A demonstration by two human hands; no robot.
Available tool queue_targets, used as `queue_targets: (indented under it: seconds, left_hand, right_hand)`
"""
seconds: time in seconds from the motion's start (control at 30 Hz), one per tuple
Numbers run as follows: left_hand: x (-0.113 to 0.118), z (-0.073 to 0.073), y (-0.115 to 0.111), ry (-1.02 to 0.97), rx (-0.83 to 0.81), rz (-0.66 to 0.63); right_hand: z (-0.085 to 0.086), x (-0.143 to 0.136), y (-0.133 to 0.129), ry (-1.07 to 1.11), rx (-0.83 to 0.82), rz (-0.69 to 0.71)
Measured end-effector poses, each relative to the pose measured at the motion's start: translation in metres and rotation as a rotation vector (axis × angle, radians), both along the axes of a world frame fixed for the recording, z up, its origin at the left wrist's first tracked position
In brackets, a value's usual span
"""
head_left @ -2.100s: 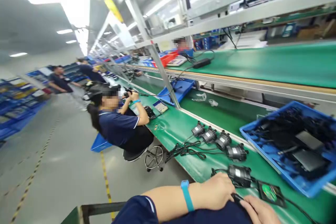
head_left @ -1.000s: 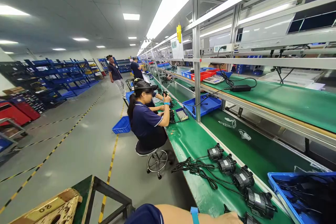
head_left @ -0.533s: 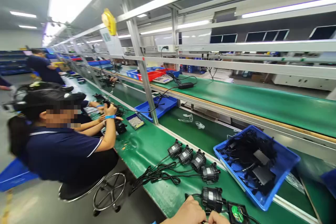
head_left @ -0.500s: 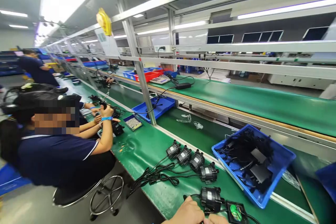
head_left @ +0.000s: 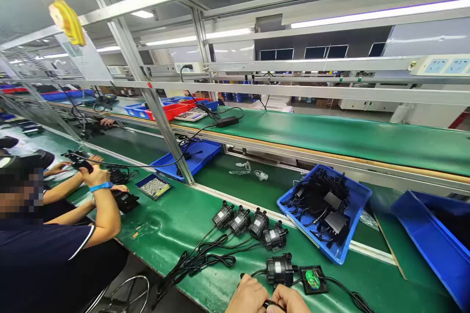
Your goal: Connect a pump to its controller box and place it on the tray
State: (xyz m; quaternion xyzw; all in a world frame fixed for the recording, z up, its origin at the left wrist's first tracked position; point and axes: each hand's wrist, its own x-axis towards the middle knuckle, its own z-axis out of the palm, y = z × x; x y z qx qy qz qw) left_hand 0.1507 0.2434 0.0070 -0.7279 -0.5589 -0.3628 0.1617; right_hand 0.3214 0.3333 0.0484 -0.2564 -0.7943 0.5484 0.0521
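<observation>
At the bottom centre, my left hand [head_left: 248,296] is closed around a black cable [head_left: 270,304], part of which pokes out above the fingers. Close beside it, my right hand [head_left: 288,299] pinches the same dark piece, though the fingers cover most of it. Just beyond the hands sits a black pump [head_left: 279,270] with a white label. To its right lies an open black case [head_left: 315,287] with a green circuit board [head_left: 312,279] inside, and a cable runs off from it.
Several more black pumps [head_left: 240,220] stand in a row, their cables [head_left: 198,263] bundled leftward. A blue bin [head_left: 343,254] holds black cabled parts; another blue bin [head_left: 428,249] is at right. On the left, a co-worker [head_left: 44,254] handles a dark part near a tray of small pieces [head_left: 154,187].
My view has turned to the right, so the bench and the co-worker have shifted left. More of both hands shows now, still closed together at the cable.
</observation>
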Motion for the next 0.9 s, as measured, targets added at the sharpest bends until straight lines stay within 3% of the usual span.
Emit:
queue_targets:
  seconds: [0.27, 0.6, 0.77, 0.9]
  left_hand:
    - [-0.008, 0.012, -0.007, 0.071, -0.151, -0.057]
    - [0.003, 0.018, -0.006, 0.014, -0.048, 0.024]
    - [-0.003, 0.035, -0.012, 0.050, -0.187, 0.014]
    - [-0.002, 0.054, -0.017, 0.104, -0.188, 0.035]
  right_hand:
    - [0.013, -0.007, -0.005, -0.045, -0.001, 0.015]
    - [-0.018, 0.000, -0.007, -0.026, 0.065, -0.107]
    - [-0.016, -0.007, -0.001, 0.085, 0.105, -0.041]
    - [-0.010, -0.002, 0.000, 0.017, 0.076, -0.001]
